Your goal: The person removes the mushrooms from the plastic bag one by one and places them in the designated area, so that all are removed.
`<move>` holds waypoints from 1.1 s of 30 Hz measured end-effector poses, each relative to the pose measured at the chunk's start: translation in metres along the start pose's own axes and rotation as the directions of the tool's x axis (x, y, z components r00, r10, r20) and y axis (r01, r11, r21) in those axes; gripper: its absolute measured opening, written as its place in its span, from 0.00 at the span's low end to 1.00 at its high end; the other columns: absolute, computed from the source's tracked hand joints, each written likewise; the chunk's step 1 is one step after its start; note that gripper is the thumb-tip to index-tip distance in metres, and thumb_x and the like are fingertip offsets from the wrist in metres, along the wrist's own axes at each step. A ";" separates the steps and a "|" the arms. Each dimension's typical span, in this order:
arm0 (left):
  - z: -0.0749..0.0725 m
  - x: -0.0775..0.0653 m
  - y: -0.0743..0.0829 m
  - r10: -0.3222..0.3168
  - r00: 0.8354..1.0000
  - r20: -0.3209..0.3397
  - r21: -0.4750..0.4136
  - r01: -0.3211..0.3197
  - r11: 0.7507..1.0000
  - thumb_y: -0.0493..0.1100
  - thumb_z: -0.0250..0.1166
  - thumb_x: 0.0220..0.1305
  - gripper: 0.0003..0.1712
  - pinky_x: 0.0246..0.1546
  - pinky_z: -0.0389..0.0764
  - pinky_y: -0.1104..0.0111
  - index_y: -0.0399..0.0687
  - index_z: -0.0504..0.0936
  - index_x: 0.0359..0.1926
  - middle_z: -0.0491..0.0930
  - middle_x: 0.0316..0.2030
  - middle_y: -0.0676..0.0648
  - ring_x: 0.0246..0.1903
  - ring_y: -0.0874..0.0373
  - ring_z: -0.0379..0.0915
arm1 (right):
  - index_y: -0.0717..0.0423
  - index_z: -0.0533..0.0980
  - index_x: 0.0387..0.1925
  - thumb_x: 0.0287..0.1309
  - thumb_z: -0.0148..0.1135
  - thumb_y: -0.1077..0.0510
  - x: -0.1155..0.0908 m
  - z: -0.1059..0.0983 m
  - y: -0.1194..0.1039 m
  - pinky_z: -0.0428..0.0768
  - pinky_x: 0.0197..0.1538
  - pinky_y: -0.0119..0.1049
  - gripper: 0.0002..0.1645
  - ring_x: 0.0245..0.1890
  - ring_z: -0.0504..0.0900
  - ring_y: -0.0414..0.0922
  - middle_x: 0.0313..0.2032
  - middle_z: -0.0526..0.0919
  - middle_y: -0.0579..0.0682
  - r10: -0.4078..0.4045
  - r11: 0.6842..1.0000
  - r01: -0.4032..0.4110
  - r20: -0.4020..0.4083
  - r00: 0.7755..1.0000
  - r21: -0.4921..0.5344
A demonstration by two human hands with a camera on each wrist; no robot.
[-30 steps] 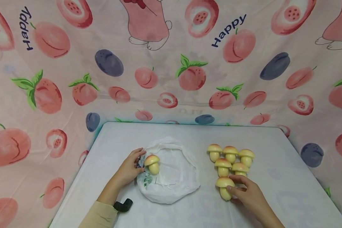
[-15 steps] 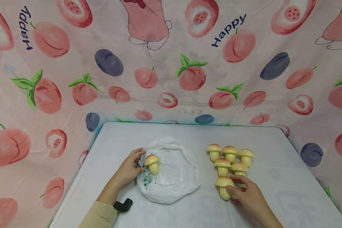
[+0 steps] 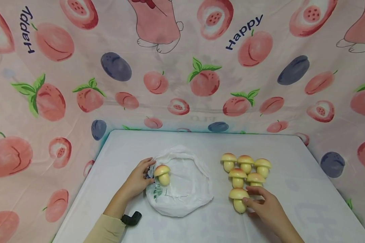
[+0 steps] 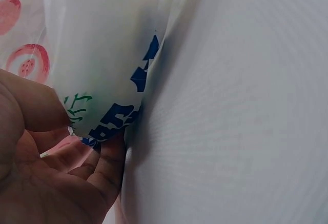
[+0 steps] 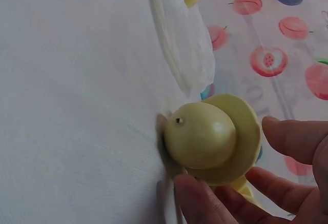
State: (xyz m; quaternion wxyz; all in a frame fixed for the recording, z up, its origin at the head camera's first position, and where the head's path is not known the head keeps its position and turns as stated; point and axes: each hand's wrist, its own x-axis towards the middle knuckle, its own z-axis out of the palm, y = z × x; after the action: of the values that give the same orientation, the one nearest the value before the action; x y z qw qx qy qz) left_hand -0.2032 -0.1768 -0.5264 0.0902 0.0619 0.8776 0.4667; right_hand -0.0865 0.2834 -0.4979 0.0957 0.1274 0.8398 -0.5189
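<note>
In the head view, my left hand (image 3: 139, 178) pinches the left edge of a white plastic bag (image 3: 182, 211), whose round mouth faces up. The left wrist view shows the bag's printed edge (image 4: 115, 121) between thumb and fingers. A toy mushroom (image 3: 162, 175), yellow with an orange-tinged cap, lies at the left inside of the bag's mouth. My right hand (image 3: 266, 206) is beside the nearest of the mushrooms on the right, the front mushroom (image 3: 239, 202). In the right wrist view its fingers are spread around that mushroom's cap (image 5: 251, 131), fingertips right at its edge.
Behind the front mushroom, several more mushrooms (image 3: 238, 177) stand close together in short rows. A white cloth covers the table (image 3: 200, 229). A fruit-print curtain (image 3: 176, 67) rises behind and at both sides. A black wrist camera (image 3: 132, 218) sits by the left sleeve.
The front mushroom has shifted slightly to the left, and a small gap shows between it and the right fingers. The left hand and the bag have stayed in place.
</note>
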 end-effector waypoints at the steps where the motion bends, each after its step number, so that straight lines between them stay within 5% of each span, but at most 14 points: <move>1: 0.000 0.000 0.000 -0.005 1.000 0.001 -0.007 0.005 1.000 0.27 0.71 0.66 0.43 0.74 0.75 0.42 0.51 0.72 0.79 0.57 0.85 0.49 0.76 0.38 0.67 | 0.62 0.74 0.70 0.67 0.75 0.50 0.000 -0.001 -0.001 0.92 0.38 0.41 0.37 0.42 0.90 0.44 0.66 0.79 0.67 0.003 1.000 -0.003 -0.001 1.000 -0.004; 33: 0.000 0.002 -0.002 0.001 1.000 -0.002 -0.007 -0.001 1.000 0.26 0.71 0.65 0.43 0.75 0.74 0.42 0.50 0.72 0.78 0.57 0.85 0.48 0.79 0.34 0.63 | 0.56 0.73 0.72 0.68 0.74 0.50 -0.003 -0.022 -0.033 0.92 0.38 0.41 0.37 0.44 0.90 0.46 0.69 0.79 0.65 -0.060 0.998 0.060 -0.006 0.998 -0.001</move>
State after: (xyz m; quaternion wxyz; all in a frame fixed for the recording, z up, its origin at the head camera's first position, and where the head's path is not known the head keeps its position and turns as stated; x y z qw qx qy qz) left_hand -0.2050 -0.1780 -0.5285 0.0894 0.0616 0.8760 0.4700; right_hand -0.0951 0.2883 -0.4597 0.0778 0.1039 0.8436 -0.5210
